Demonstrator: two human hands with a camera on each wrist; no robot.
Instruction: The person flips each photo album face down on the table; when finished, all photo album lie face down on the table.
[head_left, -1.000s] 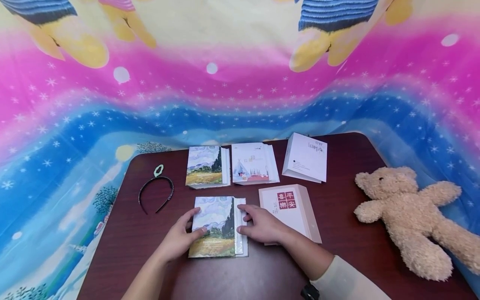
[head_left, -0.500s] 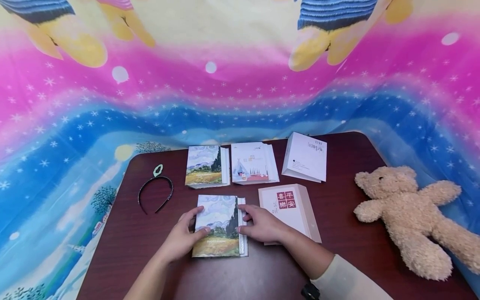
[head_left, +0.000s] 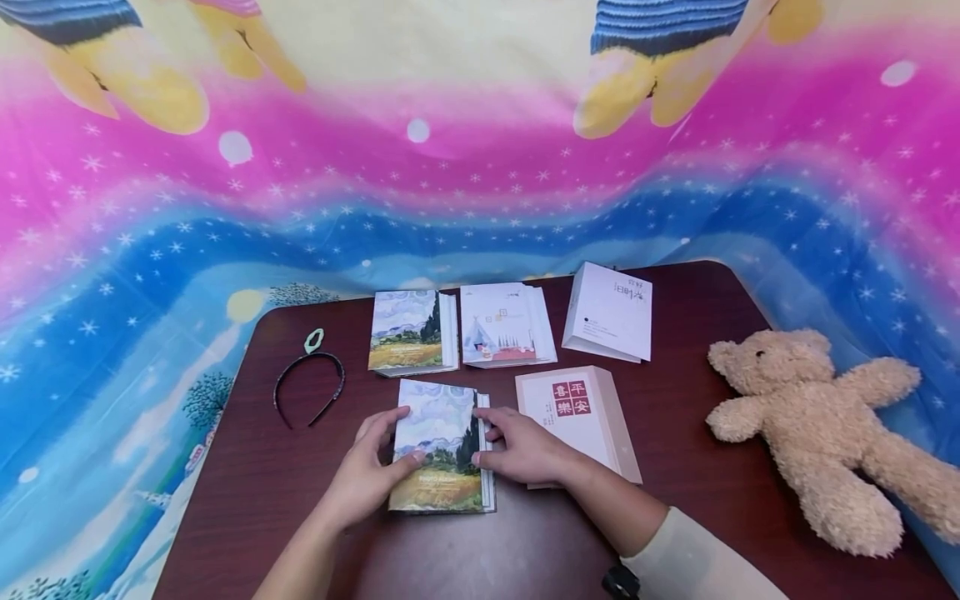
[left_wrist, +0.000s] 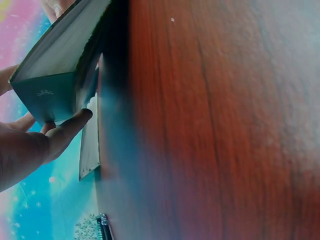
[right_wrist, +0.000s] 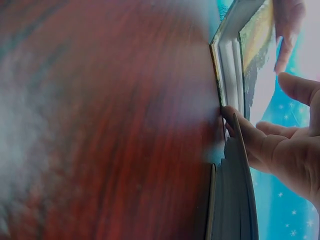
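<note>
Near photo album (head_left: 438, 432): it lies on the worktop (head_left: 240, 500) at the front, between the two hands; one second ago its front cover was more to the left, and now it has shifted to the right, with the upper edge higher in the head view.
Page strip (head_left: 485, 492): it is narrower along the right side than in the earlier frame, because the cover now lies over more of it.
Spine (left_wrist: 47, 95): in the left wrist view it looks tilted, with the left hand around it.
Left hand (head_left: 367, 467): its fingers are bent round the spine side and its thumb lies on the cover, so it grips the album; it has gone slightly rightward with it.
Right hand (head_left: 528, 446): the fingers are loosely extended and touch the album's right edge, in nearly the same place as before; I cannot tell how hard they press.
Red-lettered album (head_left: 585, 429): just beside, to the right, unmoved.
Back row: landscape album (head_left: 405, 333), tent-cover album (head_left: 498, 325) and white album (head_left: 607, 312), all as before.
Sides: headband (head_left: 309, 355) at left, teddy bear (head_left: 810, 417) at right, both unchanged.
</note>
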